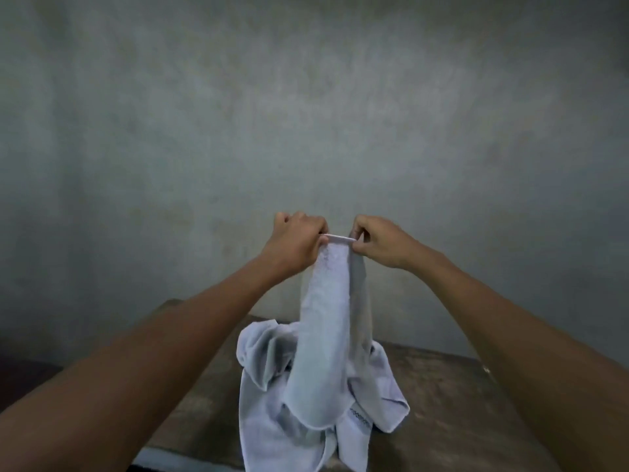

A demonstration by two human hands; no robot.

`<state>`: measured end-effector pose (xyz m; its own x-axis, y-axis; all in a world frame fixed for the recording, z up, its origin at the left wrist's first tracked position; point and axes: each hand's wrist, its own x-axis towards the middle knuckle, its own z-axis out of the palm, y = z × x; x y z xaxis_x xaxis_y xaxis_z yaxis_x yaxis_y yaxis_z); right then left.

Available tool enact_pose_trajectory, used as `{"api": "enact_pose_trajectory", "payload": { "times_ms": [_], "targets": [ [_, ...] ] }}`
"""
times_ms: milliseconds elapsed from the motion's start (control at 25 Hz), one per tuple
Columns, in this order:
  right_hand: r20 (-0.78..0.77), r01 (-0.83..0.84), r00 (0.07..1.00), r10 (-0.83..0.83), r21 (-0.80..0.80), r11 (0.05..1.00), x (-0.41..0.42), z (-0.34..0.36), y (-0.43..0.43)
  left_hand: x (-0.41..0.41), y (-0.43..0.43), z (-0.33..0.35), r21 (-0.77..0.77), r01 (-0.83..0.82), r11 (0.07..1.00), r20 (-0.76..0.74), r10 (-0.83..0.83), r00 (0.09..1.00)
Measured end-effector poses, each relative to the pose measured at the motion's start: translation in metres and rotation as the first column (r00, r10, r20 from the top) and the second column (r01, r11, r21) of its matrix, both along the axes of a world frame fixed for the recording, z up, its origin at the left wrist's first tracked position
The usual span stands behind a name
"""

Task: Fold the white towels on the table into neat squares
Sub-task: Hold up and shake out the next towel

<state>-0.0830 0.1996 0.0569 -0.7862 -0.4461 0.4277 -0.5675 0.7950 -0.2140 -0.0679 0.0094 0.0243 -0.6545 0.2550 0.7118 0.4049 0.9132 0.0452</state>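
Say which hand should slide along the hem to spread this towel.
Probably right: the right hand only fingertip-pinches the hem of the white towel, so could slide; the left hand fists it, a firmer grip.

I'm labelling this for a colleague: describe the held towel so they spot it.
Before the grey wall, a brown wooden table bears a heap of crumpled white towels. Above it, the left hand and right hand pinch one white terry towel by its top edge; it alone hangs upright.
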Motion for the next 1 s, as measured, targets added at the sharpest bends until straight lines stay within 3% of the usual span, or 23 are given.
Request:
{"api": "enact_pose_trajectory", "payload": {
  "times_ms": [160,320,520,560,640,720,800,880,1000],
  "targets": [
    [0.285,-0.061,0.946,0.154,-0.312,0.948,0.006,-0.004,-0.009,0.000,-0.004,0.021,-0.003,-0.010,1.000,-0.006,0.010,1.000],
    [0.376,-0.076,0.914,0.155,-0.216,0.973,0.013,-0.015,-0.002,0.003,-0.013,0.024,-0.039,0.055,0.998,-0.009,-0.056,0.998],
    [0.308,-0.039,0.945,0.111,-0.232,0.972,0.026,0.007,0.012,0.021,-0.030,0.004,-0.084,0.321,0.943,0.187,-0.301,0.935],
    [0.302,-0.044,0.947,0.109,-0.215,0.976,0.031,0.014,0.013,0.026,-0.030,0.001,-0.040,0.332,0.943,0.192,-0.319,0.928],
    [0.301,-0.034,0.949,0.095,-0.204,0.978,0.039,0.024,0.014,0.034,-0.028,0.001,0.222,0.289,0.931,0.193,-0.332,0.923],
    [0.313,-0.018,0.944,0.102,-0.259,0.966,0.047,0.031,0.015,0.041,-0.025,0.003,0.552,0.227,0.802,0.253,-0.421,0.871],
    [0.309,-0.029,0.941,0.135,-0.324,0.945,0.058,0.036,0.014,0.051,-0.019,0.007,0.725,0.222,0.652,0.224,-0.527,0.820],
    [0.302,-0.070,0.931,0.205,-0.403,0.912,0.070,0.039,0.009,0.062,-0.012,0.016,0.749,0.270,0.605,0.161,-0.562,0.811],
    [0.253,-0.134,0.923,0.289,-0.494,0.859,0.084,0.045,0.002,0.075,-0.001,0.033,0.634,0.311,0.708,0.182,-0.527,0.830]
  ]
}}
